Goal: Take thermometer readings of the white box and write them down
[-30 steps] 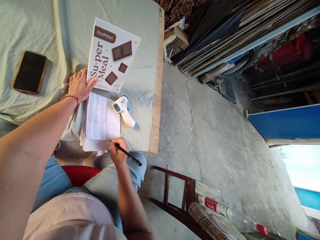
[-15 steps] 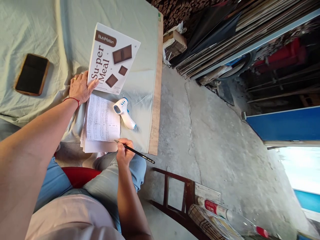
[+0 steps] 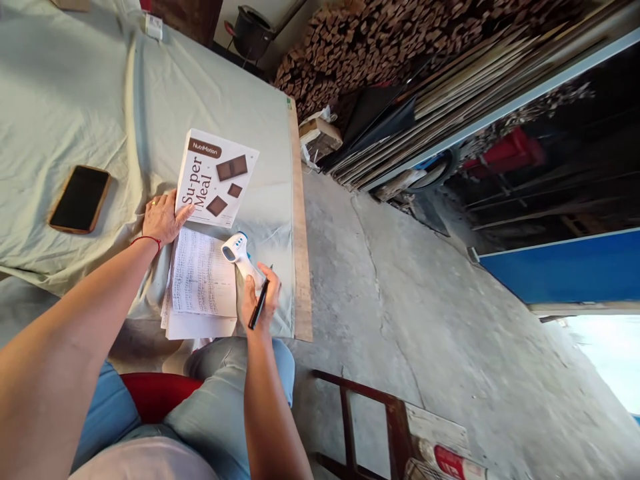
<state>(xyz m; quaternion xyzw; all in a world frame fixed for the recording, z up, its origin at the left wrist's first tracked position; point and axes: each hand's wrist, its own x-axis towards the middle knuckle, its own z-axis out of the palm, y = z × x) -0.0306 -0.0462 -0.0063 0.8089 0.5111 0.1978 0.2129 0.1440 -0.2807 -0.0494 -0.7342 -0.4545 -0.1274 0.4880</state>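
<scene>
My left hand (image 3: 163,217) lies flat with its fingers stretched out, the thumb over the lower left corner of a white box (image 3: 204,165) printed "Su-per Meal". Just below the box is an open notebook (image 3: 200,280) with rows of handwriting. My right hand (image 3: 261,297) keeps a black pen (image 3: 260,308) in its fingers, slanting across the palm side. That hand is at the handle of a white and blue infrared thermometer (image 3: 241,252) lying to the right of the notebook. The handle's lower end is partly hidden by the fingers, so I cannot tell whether they grip it.
A phone in a brown case (image 3: 80,200) rests on the cloth-covered table (image 3: 55,120) at left. The table's wooden edge (image 3: 302,280) runs along the right. Beyond it lie the concrete floor (image 3: 360,287) and a dark wooden chair (image 3: 395,427). Stacked firewood (image 3: 340,47) is at the back.
My right hand has moved from the notebook's lower right up to the thermometer handle, and the pen has turned within its fingers. My left hand stays by the box. The camera view has shifted.
</scene>
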